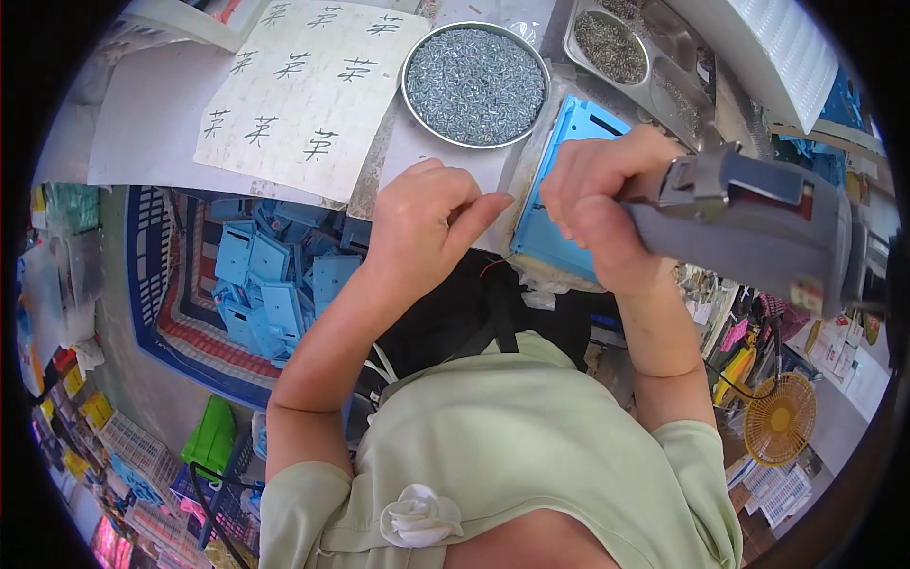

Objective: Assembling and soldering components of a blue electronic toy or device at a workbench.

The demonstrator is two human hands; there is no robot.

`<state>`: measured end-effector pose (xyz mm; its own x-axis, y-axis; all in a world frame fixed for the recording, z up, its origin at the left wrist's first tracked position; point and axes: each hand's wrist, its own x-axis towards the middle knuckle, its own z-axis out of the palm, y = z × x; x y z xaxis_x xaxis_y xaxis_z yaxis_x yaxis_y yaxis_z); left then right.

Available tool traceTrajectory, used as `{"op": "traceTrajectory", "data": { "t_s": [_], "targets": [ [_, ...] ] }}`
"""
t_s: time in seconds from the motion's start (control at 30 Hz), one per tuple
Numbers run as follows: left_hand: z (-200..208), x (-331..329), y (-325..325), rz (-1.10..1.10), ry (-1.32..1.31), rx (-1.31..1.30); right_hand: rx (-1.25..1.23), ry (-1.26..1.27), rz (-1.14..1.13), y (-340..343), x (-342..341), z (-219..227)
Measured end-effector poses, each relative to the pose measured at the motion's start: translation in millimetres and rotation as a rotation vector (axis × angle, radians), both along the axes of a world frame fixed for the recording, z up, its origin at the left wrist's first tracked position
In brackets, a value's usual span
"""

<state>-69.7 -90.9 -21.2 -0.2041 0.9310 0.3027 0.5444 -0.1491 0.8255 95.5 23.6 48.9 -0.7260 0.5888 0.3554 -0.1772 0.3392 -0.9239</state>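
My right hand (611,194) is wrapped round the lower end of a dark grey electric screwdriver (749,213), whose body reaches up to the right, close to the camera. Its tip is hidden behind my hand. Beneath it lies a flat light-blue plastic panel (555,223) with dark slots, partly covered by my right fingers. My left hand (427,218) hovers at the table's front edge, left of the panel, with its fingers curled and thumb pointing right; whatever they may hold is hidden. Just beyond is a round metal bowl (406,90) full of small silvery screws (477,83).
A metal tray (654,95) with more small metal parts stands at the back right. Paper sheets with handwriting (294,95) cover the table's left. Below, at left, a blue crate (144,275) holds several light-blue plastic parts (275,284). A yellow fan (779,417) is at right.
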Motion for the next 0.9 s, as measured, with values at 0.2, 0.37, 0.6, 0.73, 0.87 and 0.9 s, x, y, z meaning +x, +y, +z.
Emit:
{"op": "traceTrajectory", "data": {
  "t_s": [0.2,0.37,0.6,0.73,0.87,0.9],
  "targets": [
    [-7.6,12.5,4.2,-0.025,0.104,0.177,-0.037,0.068,-0.004,-6.7,-0.7,-2.5],
    [-3.6,25.2,4.4,-0.060,0.067,0.215,-0.163,0.223,0.163,4.4,9.1,34.0],
    [0.9,28.0,5.3,-0.100,0.059,0.256,-0.237,0.188,0.085,-14.5,13.6,37.0],
    [6.2,18.5,-2.8,-0.212,0.110,0.190,-0.346,0.274,0.100,-24.8,20.0,28.8],
    [22.1,-6.2,-4.3,-0.157,-0.016,0.151,-0.374,0.262,0.067,-37.6,23.3,21.1],
    [21.2,-12.5,-5.2,-0.128,-0.071,0.135,-0.347,0.259,0.075,-36.7,21.9,16.5]
  ]
}}
